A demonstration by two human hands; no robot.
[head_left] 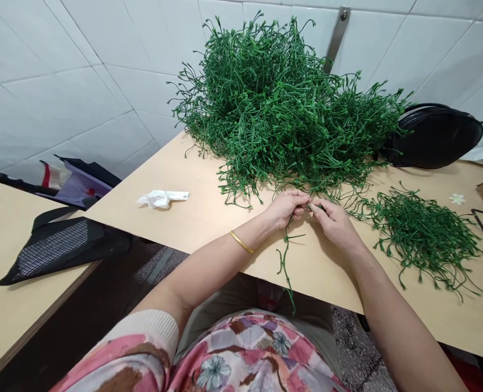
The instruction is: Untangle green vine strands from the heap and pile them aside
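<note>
Thin green plastic stems form a large heap [282, 109] at the back of the beige table. In front of its lower edge, my left hand [289, 208] is closed on a green stem [287, 261], which hangs down past the table's front edge. My right hand [331, 218] meets it fingertip to fingertip, its thumb and fingers pinched at the upper end of the stem. The exact point between the fingertips is too small to make out. A smaller pile of green stems [429, 237] lies to the right of my right hand.
A crumpled white tissue [161, 199] lies left on the table [143, 223]. A black round bag [437, 136] stands at the back right, near a small white flower [457, 198]. A black mesh bag [61, 247] rests on another table at the left.
</note>
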